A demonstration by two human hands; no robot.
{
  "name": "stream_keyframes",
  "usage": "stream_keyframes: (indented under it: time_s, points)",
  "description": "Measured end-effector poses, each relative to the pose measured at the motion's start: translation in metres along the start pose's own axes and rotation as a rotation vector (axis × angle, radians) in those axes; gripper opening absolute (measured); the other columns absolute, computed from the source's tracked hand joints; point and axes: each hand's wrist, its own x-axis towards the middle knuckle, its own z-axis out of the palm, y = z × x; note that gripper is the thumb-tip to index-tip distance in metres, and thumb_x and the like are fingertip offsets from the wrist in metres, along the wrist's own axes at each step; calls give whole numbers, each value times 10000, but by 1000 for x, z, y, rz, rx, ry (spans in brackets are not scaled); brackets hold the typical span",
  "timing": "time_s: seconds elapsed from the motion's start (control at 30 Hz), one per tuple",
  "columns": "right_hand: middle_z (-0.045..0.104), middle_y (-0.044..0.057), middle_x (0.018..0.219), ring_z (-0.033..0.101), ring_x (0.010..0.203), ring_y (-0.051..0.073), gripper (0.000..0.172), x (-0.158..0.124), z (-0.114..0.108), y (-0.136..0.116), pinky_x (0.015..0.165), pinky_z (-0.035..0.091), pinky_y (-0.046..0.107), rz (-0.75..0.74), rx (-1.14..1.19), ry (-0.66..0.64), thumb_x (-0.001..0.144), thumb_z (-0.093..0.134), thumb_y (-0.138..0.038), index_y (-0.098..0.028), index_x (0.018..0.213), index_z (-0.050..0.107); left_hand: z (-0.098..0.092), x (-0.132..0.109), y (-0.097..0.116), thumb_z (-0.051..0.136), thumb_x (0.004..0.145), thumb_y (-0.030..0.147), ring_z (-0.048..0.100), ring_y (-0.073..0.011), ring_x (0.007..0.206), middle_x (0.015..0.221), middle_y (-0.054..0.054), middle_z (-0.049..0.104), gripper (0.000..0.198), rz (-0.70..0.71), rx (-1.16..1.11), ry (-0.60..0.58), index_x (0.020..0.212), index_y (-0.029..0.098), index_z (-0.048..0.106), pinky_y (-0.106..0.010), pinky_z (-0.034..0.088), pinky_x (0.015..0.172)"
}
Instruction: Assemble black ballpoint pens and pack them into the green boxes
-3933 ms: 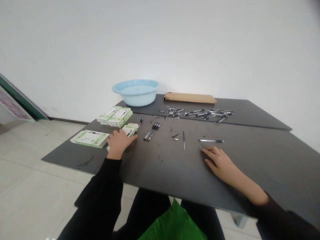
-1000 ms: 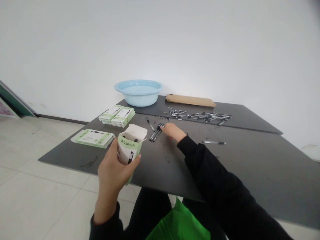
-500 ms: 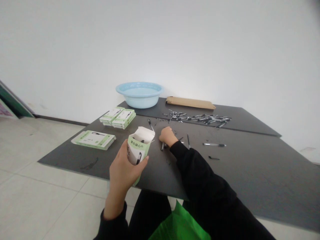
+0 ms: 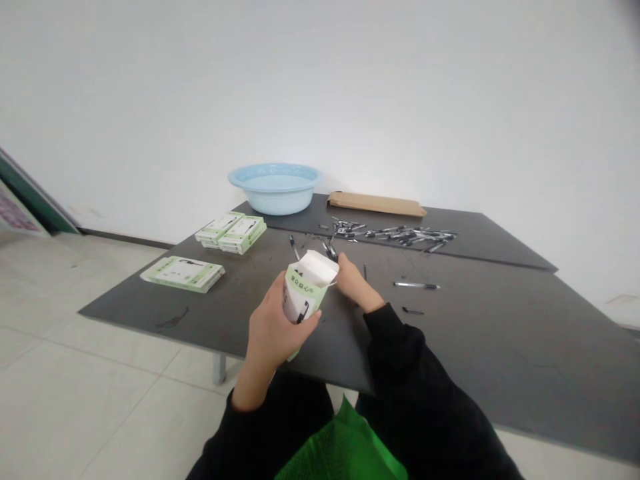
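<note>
My left hand [image 4: 277, 325] is wrapped round a green and white pen box [image 4: 302, 300], held tilted above the table's near edge with its top flap up. Dark items show a little inside the box mouth. Just right of the box, my right hand [image 4: 354, 283] is closed on pens [image 4: 331, 250], whose dark ends stick up past the fingers behind the flap. How many it holds I cannot tell. A single pen [image 4: 293, 247] lies beyond the box. To the right of my right hand are a clear-barrelled pen [image 4: 416, 285] and a small black piece [image 4: 413, 311].
Stacked pen boxes [image 4: 231, 232] and a flat pen box pile [image 4: 183, 274] sit on the left of the dark table [image 4: 500, 347]. A blue basin [image 4: 275, 190], a brown cardboard piece [image 4: 376, 204] and a heap of pens [image 4: 415, 237] are farther back, near the wall.
My right hand has lifted from the tabletop with pens in it and come beside the box. My left hand has brought the box to the right, toward it.
</note>
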Motion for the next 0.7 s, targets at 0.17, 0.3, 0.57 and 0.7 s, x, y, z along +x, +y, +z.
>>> stream_keyframes:
  time_s: [0.17, 0.3, 0.57, 0.7]
  points:
    - [583, 31, 777, 521, 732, 171, 268, -23, -49, 6, 700, 431, 293, -104, 389, 288, 911, 435, -376, -154, 897, 584, 10, -6, 2, 714, 691, 398, 598, -313, 1170, 1313, -151, 588, 790, 28, 14, -27, 1380, 191, 388, -430, 506, 947]
    - [424, -55, 606, 413, 530, 122, 352, -52, -86, 4, 515, 340, 238, -170, 784, 345, 873, 512, -519, -191, 954, 613, 15, -10, 9, 717, 690, 402, 601, -305, 1167, 1313, -154, 587, 808, 73, 7, -34, 1387, 183, 372, -422, 512, 946]
    - [522, -16, 720, 470, 623, 123, 240, -101, -102, -34, 605, 386, 262, -329, 758, 486, 903, 546, -429, -207, 967, 612, 29, -21, 27, 741, 669, 401, 617, -304, 1133, 1246, -153, 610, 813, 207, -25, 91, 1361, 177, 378, -388, 534, 905]
    - [581, 6, 781, 522, 691, 146, 198, -122, -95, -44, 647, 411, 269, -339, 551, 386, 921, 528, -383, -201, 950, 601, 31, -26, 32, 765, 641, 392, 649, -286, 1060, 1192, -138, 629, 819, 211, -51, 179, 1339, 181, 391, -372, 539, 881]
